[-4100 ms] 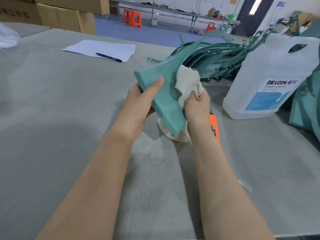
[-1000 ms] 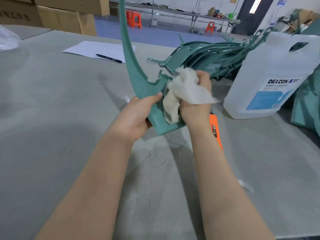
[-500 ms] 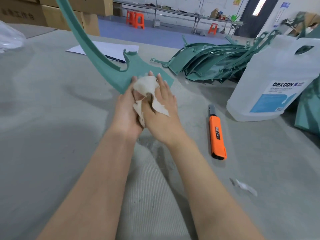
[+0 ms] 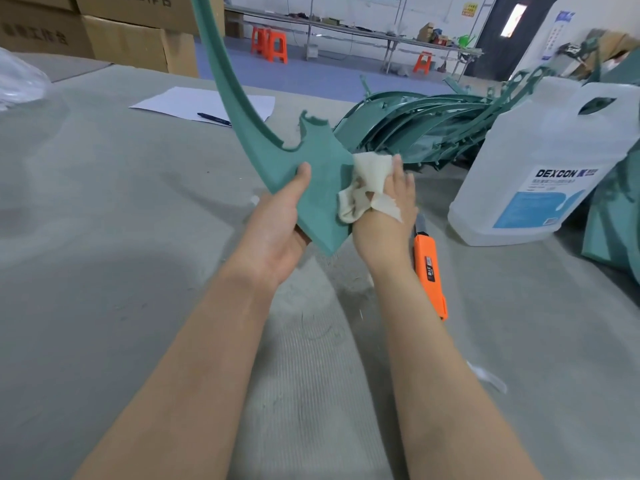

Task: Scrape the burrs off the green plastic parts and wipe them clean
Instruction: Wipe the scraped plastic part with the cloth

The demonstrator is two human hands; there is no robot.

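the person's left hand (image 4: 277,233) holds a green plastic part (image 4: 313,188) up above the grey counter (image 4: 104,209), near its middle. the left grip is clamped on the part's broad lower end, thumb lying on the upper face and fingers hidden underneath. from that end a long, narrow curved arm of the part rises up and out of the top of the view.

the right hand (image 4: 391,206) presses a crumpled off-white cloth (image 4: 367,188) against the part's right edge. its fingers look fairly straight over the cloth, so this grip reads as apart, flat on the rag rather than closed round it; folds of cloth spill over the back of the hand and the wrist.

an orange utility knife (image 4: 429,271) lies on the counter just beside the right forearm. further right stands a white jug (image 4: 540,168) labelled dexcon. behind the hands lies a pile of green parts (image 4: 426,126). at the far left are a sheet of paper (image 4: 194,102) with a pen (image 4: 214,119) on it, and cardboard boxes (image 4: 131,39) beyond.
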